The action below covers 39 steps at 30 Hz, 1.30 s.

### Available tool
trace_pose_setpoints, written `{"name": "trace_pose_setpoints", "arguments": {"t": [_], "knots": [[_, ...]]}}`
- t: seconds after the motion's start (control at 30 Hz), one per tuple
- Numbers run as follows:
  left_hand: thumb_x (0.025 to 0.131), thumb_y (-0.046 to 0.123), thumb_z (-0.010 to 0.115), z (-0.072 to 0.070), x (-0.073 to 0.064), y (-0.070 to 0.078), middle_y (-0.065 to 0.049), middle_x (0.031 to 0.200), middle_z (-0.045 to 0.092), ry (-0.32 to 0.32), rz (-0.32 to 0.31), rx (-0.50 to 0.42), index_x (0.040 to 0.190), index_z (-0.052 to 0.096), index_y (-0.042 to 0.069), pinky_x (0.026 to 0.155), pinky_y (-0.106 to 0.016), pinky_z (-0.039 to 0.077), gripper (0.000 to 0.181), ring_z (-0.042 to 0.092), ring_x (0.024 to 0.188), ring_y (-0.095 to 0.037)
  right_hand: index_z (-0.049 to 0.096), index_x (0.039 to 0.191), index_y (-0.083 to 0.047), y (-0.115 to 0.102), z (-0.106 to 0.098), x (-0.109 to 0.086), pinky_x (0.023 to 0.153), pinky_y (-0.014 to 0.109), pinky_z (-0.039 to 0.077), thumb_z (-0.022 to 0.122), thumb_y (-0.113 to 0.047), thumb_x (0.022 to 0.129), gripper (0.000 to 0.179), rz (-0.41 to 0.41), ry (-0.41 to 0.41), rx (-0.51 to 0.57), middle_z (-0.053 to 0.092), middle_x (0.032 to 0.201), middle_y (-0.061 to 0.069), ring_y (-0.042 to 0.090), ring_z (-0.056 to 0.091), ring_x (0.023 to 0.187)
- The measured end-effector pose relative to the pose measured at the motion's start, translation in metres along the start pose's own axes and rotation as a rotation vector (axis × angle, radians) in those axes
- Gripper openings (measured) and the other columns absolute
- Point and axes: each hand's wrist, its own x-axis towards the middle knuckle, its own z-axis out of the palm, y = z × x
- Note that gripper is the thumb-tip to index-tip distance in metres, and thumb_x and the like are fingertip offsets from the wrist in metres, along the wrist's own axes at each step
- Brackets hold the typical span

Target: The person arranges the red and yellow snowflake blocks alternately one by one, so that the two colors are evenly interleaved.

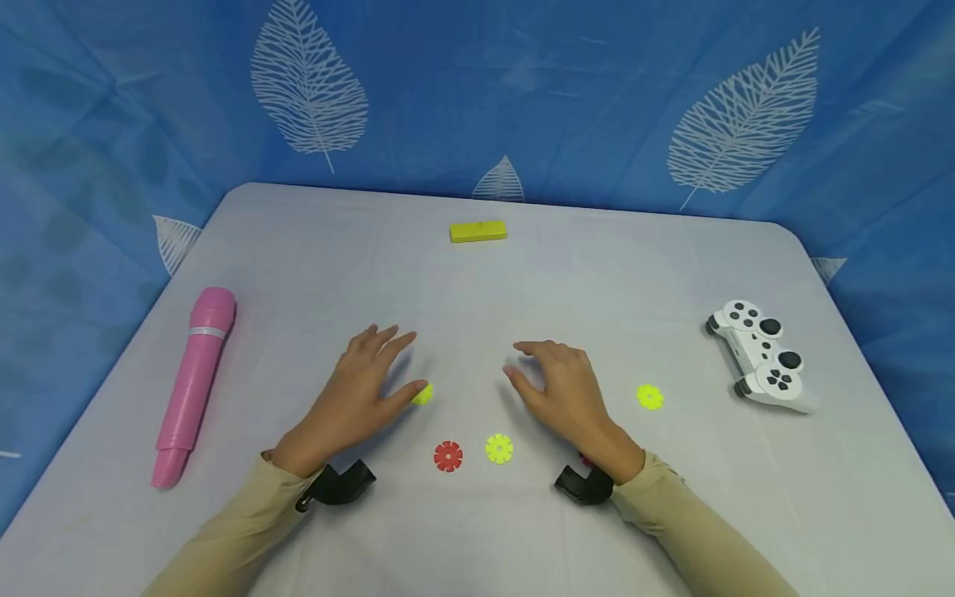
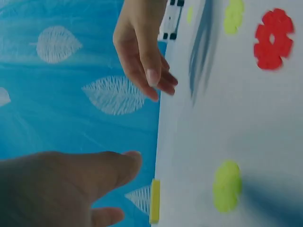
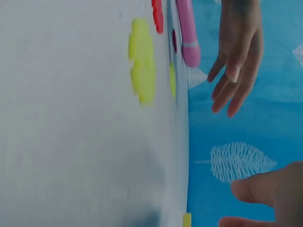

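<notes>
Both hands hover over the white table with nothing in their fingers. My left hand has its fingers spread; in the head view its thumb partly covers a yellow notched disc. Opposite it, my right hand is held with fingers loosely bent toward the middle. Between and below the hands lie a red notched disc and a second yellow disc. Another disc, reddish, is mostly hidden beneath the right wrist. Farther right lies one more yellow disc. The left wrist view shows the red disc flat on the table.
A pink microphone-shaped object lies along the left side. A white game controller rests at the right. Near the back edge is a small yellow block. Behind the table hangs a blue curtain with white leaves.
</notes>
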Motion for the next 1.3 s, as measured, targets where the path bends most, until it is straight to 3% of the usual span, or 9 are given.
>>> {"name": "trace_pose_setpoints", "arguments": {"t": [0.3, 0.6, 0.83, 1.1, 1.3], "knots": [[0.076, 0.017, 0.071, -0.007, -0.027, -0.026, -0.020, 0.126, 0.048, 0.030, -0.119, -0.068, 0.127, 0.049, 0.003, 0.090, -0.052, 0.039, 0.057, 0.037, 0.115, -0.036, 0.068, 0.102, -0.010, -0.028, 0.023, 0.006, 0.075, 0.036, 0.047, 0.066, -0.026, 0.081, 0.026, -0.071, -0.139, 0.125, 0.070, 0.092, 0.002, 0.016, 0.063, 0.082], [0.075, 0.017, 0.071, -0.005, -0.037, -0.041, -0.021, 0.111, 0.050, 0.063, -0.252, -0.036, 0.124, 0.051, 0.000, 0.080, -0.048, 0.042, 0.056, 0.043, 0.102, -0.034, 0.060, 0.114, -0.013, -0.056, 0.037, 0.019, 0.079, 0.030, 0.047, 0.064, -0.030, 0.082, 0.037, -0.117, -0.306, 0.148, 0.064, 0.100, 0.000, 0.012, 0.058, 0.089], [0.075, 0.016, 0.071, 0.001, -0.035, -0.040, -0.018, 0.102, 0.052, 0.064, -0.302, -0.054, 0.116, 0.058, 0.000, 0.076, -0.041, 0.040, 0.046, 0.046, 0.097, -0.030, 0.056, 0.121, -0.012, -0.065, 0.046, 0.028, 0.077, 0.027, 0.045, 0.068, -0.031, 0.079, 0.048, -0.097, -0.424, 0.099, 0.057, 0.104, 0.003, 0.015, 0.053, 0.092], [0.075, 0.010, 0.071, 0.002, -0.035, -0.035, -0.015, 0.089, 0.053, 0.078, -0.337, -0.056, 0.110, 0.060, -0.001, 0.067, -0.032, 0.034, 0.038, 0.046, 0.081, -0.024, 0.062, 0.111, -0.013, -0.066, 0.052, 0.032, 0.072, 0.025, 0.039, 0.071, -0.028, 0.076, 0.039, -0.130, -0.440, 0.083, 0.053, 0.101, 0.004, 0.015, 0.047, 0.085], [0.076, 0.007, 0.069, 0.003, -0.035, -0.030, -0.016, 0.091, 0.053, 0.070, -0.392, -0.078, 0.110, 0.060, -0.001, 0.067, -0.031, 0.035, 0.036, 0.045, 0.083, -0.024, 0.064, 0.109, -0.015, -0.065, 0.054, 0.032, 0.075, 0.027, 0.039, 0.070, -0.028, 0.078, 0.035, -0.127, -0.461, 0.112, 0.051, 0.102, 0.004, 0.015, 0.047, 0.089]]}}
